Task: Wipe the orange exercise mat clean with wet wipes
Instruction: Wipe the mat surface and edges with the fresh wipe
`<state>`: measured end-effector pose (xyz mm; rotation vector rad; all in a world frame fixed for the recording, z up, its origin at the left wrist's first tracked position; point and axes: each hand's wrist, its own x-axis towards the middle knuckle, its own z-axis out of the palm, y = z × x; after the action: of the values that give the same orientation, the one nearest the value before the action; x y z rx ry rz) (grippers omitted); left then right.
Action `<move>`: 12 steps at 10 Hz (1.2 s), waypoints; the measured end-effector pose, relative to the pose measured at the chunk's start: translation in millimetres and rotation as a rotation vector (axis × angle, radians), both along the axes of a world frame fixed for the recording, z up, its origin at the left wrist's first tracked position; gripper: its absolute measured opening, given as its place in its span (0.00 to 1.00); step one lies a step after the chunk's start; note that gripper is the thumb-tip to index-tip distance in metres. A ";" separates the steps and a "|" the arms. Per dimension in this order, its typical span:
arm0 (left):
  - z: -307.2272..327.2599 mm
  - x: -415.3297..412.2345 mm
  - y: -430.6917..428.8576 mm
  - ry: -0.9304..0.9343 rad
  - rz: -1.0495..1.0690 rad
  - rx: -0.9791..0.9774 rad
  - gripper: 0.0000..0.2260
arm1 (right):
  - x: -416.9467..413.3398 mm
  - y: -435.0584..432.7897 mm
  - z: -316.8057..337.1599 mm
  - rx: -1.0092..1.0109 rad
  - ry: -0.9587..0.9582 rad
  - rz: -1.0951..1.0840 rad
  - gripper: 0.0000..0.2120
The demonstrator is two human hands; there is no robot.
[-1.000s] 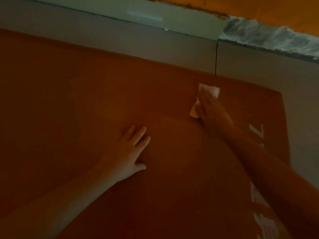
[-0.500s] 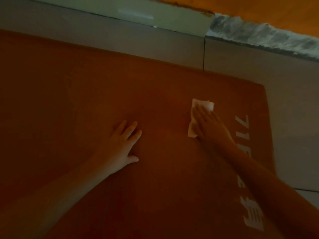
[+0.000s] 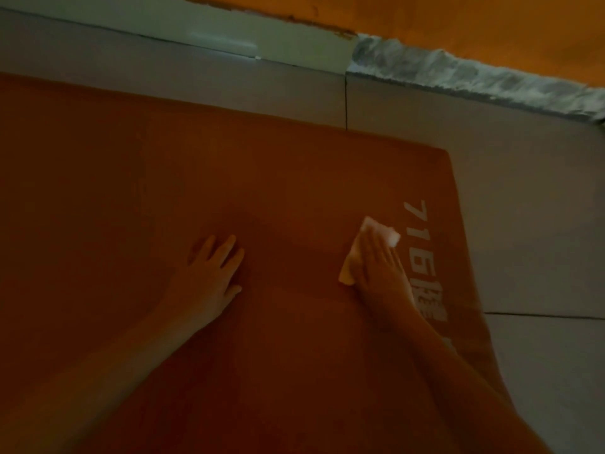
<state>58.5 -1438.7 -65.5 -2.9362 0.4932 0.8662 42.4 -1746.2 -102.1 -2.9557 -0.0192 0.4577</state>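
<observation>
- since the orange mat (image 3: 262, 191) lies unrolled flat on the grey floor tiles (image 3: 523, 224), its far edge running near the wall base (image 3: 229, 31), the person can lean over it and work on the surface from above.
- the right hand (image 3: 379, 270) lies flat on a folded white wipe (image 3: 383, 232), fingers straight and together, pressing it onto the mat rather than gripping it; a flat palm likely spreads the pressure so the whole wipe rubs.
- the wipe sits near the mat's right end, just beside the white lettering (image 3: 417, 244), its far corner and left edge showing past the fingers.
- the left hand (image 3: 209, 276) rests palm down on the mat, well apart from the wipe, fingers spread and relaxed, holding nothing; i judge it props the body and keeps the mat from sliding under the strokes.
- compared with a second ago, the right hand and wipe have come back from close to the mat's far edge toward the person, so the stroke reads as a pull along the strip beside the lettering.
- the left hand has stayed planted in about the same spot.
- more of the lettering now shows, which seems to come from the head turning rather than the mat moving.
</observation>
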 end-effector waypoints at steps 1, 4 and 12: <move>5.0 -14.6 0.3 0.055 0.007 -0.008 0.30 | -11.1 20.6 -5.0 0.019 -0.009 -0.289 0.29; 24.2 -54.9 7.9 0.206 0.004 -0.047 0.29 | -82.5 38.5 21.3 0.099 0.116 0.195 0.27; 27.3 -120.8 -7.4 0.100 0.223 -0.070 0.30 | -151.7 -19.4 81.1 -0.099 0.174 0.489 0.25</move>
<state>-62.3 -1446.1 -38.1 -3.0658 0.2046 1.0435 -109.2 -1765.5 -20.9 -2.9760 -0.7296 0.7930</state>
